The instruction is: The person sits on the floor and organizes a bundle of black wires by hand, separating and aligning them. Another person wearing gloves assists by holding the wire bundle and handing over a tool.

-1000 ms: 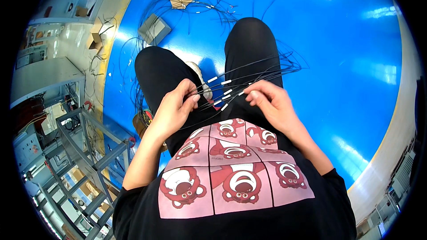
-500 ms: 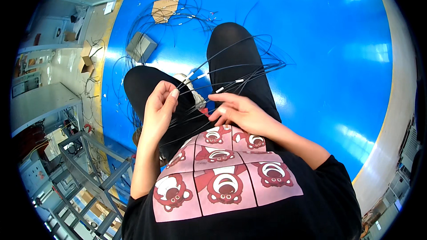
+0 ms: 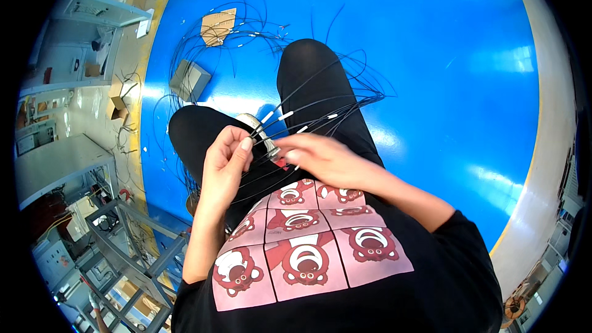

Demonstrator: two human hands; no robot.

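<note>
Several thin black cables (image 3: 364, 100) lie across my lap and loop past my right thigh. Short white sleeves, one a white label tube (image 3: 285, 115), sit along them. My left hand (image 3: 226, 160) is closed, pinching cables between thumb and fingers above my left thigh. My right hand (image 3: 330, 161) is beside it, its fingers at the cables near the white sleeves. Motion smears those fingers, so whether they grip a cable cannot be made out. A light-coloured shoe (image 3: 249, 121) shows partly behind the cables.
On the blue floor (image 3: 450, 105) ahead lie a tangle of black cables (image 3: 185, 43), a cardboard piece (image 3: 218, 27) and a grey box (image 3: 190, 81). A grey metal frame (image 3: 132, 253) stands close at left, beside cabinets (image 3: 61, 169). Small cardboard boxes (image 3: 116, 103) sit past the yellow line.
My right hand has moved left, closer to my left hand, and its fingers are now blurred. The left hand keeps its pinch on the cables. The whole view has shifted slightly.
</note>
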